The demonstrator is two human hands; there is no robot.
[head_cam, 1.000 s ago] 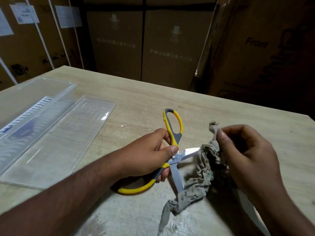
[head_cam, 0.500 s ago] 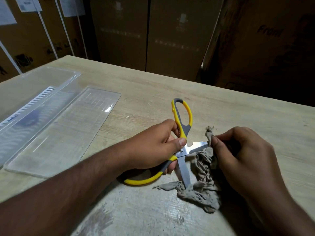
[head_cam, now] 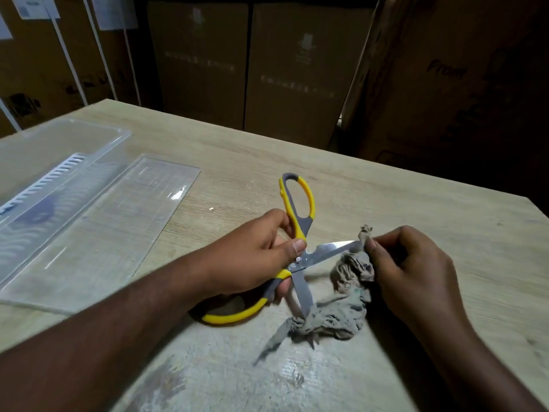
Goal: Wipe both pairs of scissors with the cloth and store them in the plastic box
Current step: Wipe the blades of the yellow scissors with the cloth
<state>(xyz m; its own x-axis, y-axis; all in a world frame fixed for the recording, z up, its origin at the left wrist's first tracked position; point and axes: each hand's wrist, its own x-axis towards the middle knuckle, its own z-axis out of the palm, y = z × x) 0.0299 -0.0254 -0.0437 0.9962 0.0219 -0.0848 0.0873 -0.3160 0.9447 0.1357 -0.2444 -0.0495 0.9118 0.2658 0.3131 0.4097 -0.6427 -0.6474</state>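
My left hand (head_cam: 255, 254) grips a pair of yellow-and-grey scissors (head_cam: 297, 209) near the pivot, blades spread wide. One blade points right, the other points down toward me. My right hand (head_cam: 416, 269) pinches a crumpled grey-brown cloth (head_cam: 347, 281) around the tip of the right-pointing blade; the rest of the cloth lies on the table over the lower blade's tip. The clear plastic box (head_cam: 59, 150) stands open at the far left, with a dark shape inside that I cannot make out. A second pair of scissors is not clearly visible.
The box's flat clear lid (head_cam: 98, 233) lies on the wooden table (head_cam: 386, 197) beside the box. Stacked cardboard cartons (head_cam: 252, 63) stand close behind the table's far edge. A pale worn patch marks the tabletop near me.
The right hand slid the cloth outward along the right-pointing blade to its tip. The cloth's loose end shifted on the table. The left hand kept its grip on the scissors.
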